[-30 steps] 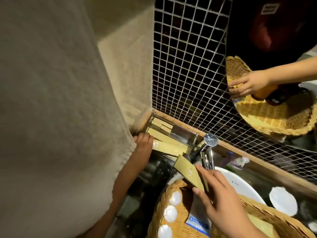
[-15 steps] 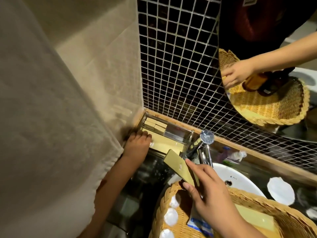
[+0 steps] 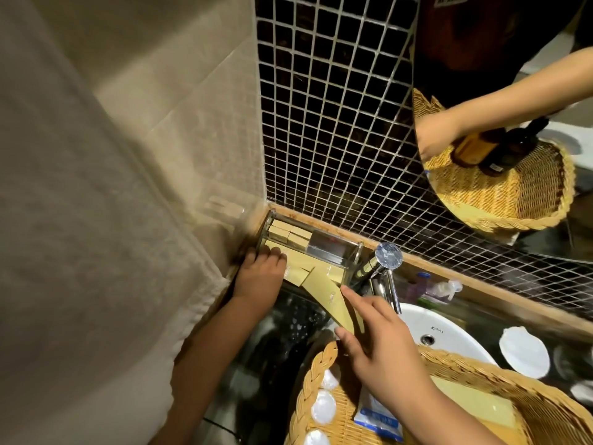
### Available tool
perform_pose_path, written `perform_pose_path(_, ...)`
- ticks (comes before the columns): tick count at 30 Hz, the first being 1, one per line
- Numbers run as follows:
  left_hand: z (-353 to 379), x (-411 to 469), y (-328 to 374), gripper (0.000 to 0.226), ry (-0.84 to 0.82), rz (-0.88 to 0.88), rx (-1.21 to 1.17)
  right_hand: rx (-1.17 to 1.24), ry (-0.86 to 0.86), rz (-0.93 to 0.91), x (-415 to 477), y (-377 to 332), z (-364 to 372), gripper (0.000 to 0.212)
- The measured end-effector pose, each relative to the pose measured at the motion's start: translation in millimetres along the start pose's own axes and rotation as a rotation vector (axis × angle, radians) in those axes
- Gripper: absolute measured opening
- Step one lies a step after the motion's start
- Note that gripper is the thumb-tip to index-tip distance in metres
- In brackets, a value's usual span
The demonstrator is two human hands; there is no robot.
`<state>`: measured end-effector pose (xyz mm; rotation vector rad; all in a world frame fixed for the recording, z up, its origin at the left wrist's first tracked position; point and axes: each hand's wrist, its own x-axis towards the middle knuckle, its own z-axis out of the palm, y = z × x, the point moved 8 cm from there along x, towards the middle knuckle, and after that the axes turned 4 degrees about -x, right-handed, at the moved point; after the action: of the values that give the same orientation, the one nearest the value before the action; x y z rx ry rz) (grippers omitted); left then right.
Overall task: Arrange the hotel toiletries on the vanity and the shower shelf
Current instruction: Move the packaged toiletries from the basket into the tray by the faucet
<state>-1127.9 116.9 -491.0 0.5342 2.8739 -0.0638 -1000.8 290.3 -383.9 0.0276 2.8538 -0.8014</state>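
Note:
A clear acrylic organiser tray [image 3: 351, 256] sits in the vanity's corner and holds small beige boxes [image 3: 288, 232] and flat beige packets [image 3: 296, 274]. My left hand [image 3: 260, 273] rests on the tray's left front corner, fingers curled over the packets. My right hand [image 3: 377, 338] pinches a long flat beige packet [image 3: 330, 298], whose far end lies over the tray's front edge. A wicker basket [image 3: 313, 377] at the bottom holds white round caps [image 3: 324, 411], a blue-and-white sachet [image 3: 378, 420] and another beige packet [image 3: 471, 403].
A chrome tap [image 3: 383, 268] stands right of the tray over a white basin [image 3: 439, 329]. White shell-shaped dishes [image 3: 524, 353] lie on the dark counter. A mirror [image 3: 500, 123] reflects basket, arm and amber bottles. Small plastic bottles [image 3: 430, 285] stand behind the tap. Beige wall at left.
My right hand has carried the long packet forward from above the basket until its end reaches the tray. My left hand has stayed at the tray's left corner.

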Motion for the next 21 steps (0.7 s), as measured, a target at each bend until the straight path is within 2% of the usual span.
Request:
perform_pose_path(3, 2, -7, 5, 0.072, 0.055, 0.017, 0.022, 0.004, 0.003, 0.021, 8, -1, 3, 0.068)
perform_pose_path(6, 17, -17, 6, 0.094, -0.016, 0.010, 0.035, -0.001, -0.020, 0.022, 13, -2, 8, 0.070)
perform_pose_path(10, 42, -32, 17, 0.082, -0.116, 0.017, 0.000, -0.009, -0.023, 0.003, 19, -5, 15, 0.071)
perform_pose_path(12, 53, -42, 23, 0.091, -0.176, 0.032, -0.018, -0.020, -0.017, -0.014, 21, -6, 17, 0.070)
perform_pose_path(15, 56, -48, 29, 0.098, -0.175, 0.052, -0.009, -0.050, -0.015, -0.052, 24, -10, 20, 0.070)
perform_pose_path(21, 46, -42, 27, 0.077, -0.177, 0.040, -0.059, -0.105, -0.019, -0.112, 33, -20, 22, 0.084)
